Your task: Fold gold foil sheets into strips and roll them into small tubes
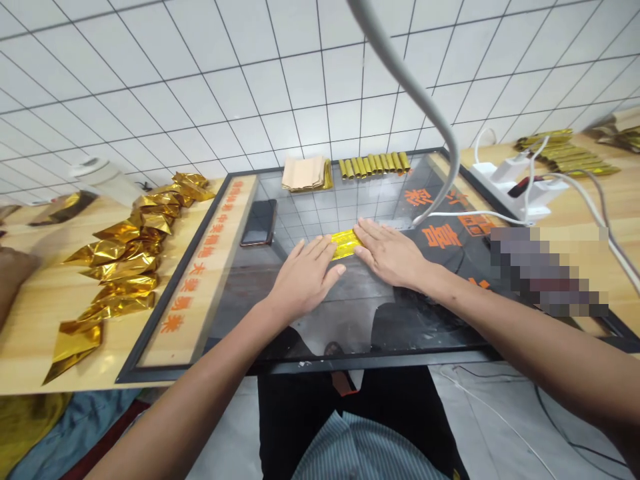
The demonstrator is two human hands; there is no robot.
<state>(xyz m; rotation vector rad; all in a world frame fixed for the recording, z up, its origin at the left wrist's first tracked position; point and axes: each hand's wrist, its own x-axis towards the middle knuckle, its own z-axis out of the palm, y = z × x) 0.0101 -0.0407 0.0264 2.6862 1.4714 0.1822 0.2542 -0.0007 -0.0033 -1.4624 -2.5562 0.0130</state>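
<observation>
A small folded piece of gold foil paper (346, 243) lies on the glass table top (320, 313). My left hand (306, 275) rests flat on the glass, fingers stretched out, their tips on the foil's left end. My right hand (390, 253) lies flat as well, fingers extended and pressing the foil's right end. Neither hand grips anything.
A dark phone (259, 223) lies left of the foil. Folded gold pieces (374, 164) and a tan paper stack (305, 173) stand at the glass's far edge. Crumpled gold sheets (125, 260) cover the wooden board on the left. A power strip (510, 183) with cables and more gold paper (565, 155) sit at right.
</observation>
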